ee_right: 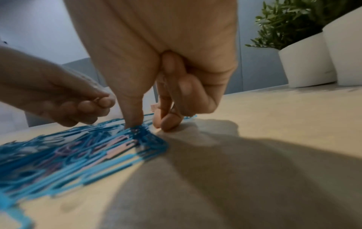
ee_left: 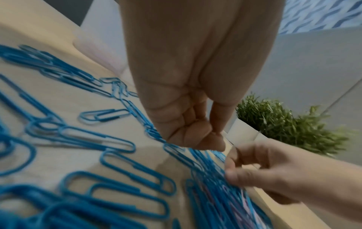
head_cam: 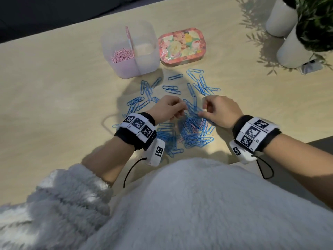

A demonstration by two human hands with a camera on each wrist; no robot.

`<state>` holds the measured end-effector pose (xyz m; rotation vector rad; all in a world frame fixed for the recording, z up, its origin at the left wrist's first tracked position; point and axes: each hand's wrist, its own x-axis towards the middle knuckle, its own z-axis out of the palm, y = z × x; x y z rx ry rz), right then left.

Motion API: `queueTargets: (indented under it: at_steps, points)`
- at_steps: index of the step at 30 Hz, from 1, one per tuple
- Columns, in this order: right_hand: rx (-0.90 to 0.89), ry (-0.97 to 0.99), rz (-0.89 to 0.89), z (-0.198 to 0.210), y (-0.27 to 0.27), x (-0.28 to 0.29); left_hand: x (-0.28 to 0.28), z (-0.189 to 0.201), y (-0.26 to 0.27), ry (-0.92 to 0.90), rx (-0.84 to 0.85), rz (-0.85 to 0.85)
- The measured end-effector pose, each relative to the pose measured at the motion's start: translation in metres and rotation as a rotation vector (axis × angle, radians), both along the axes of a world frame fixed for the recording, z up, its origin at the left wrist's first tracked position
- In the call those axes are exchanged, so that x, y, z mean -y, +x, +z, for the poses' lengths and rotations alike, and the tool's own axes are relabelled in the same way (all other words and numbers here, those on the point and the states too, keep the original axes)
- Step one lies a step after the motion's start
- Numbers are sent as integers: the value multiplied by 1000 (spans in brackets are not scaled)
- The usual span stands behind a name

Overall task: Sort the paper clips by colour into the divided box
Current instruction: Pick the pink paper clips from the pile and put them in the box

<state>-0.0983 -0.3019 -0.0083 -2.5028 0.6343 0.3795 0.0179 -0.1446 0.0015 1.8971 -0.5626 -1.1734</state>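
Both hands are picking through the blue wire paper clips for remaining pink wire paper clips: the left hand is curled, its grip's contents unclear, the right hand is pressing its thumb into the heap, and next a pink one needs pinching free for the translucent plastic divided box.

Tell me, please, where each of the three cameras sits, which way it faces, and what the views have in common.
Head: worn on the head, facing forward and down at the table, the divided box, the floral tin and the blue paper clips; both forearms and hands show.
Left wrist: looks along the left hand over blue clips towards the right hand.
Right wrist: sits low, looks along the right hand, thumb on the clip pile, towards the white pots.
Shared: both wrist views show the pile's few pink paper clips, both hands and the green plants.
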Motion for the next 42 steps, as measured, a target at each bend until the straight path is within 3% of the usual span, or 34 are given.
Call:
queueTargets:
  at_steps: [2,5,10,14,18,22,26,29,35,39,42]
  points:
    - [44,13,-76,-4,5,5,4,0,-7,-2,52,-51]
    - [105,41,-152,-2,7,20,3,-6,-16,69,270,-209]
    - [132,46,145,5,-8,17,-8,-11,-22,170,596,-432]
    - [114,-49,289,-3,-13,10,-15,-11,-13,228,731,-417]
    - [97,-108,236,-4,-10,20,-27,-7,6,282,696,-360]
    - [121,-116,180,1,-10,27,-21,-4,4,216,611,-365]
    - [213,-22,293,0,-17,13,-5,-3,-12,177,503,-361]
    - [177,-25,366,-2,-22,6,2,-6,-20,149,537,-394]
    - [164,-8,282,-6,-21,13,-4,-12,-12,128,671,-532]
    - [160,-12,113,-5,-17,22,-4,-10,-2,108,614,-444]
    - [193,11,170,0,-19,18,-2,-8,4,103,598,-325]
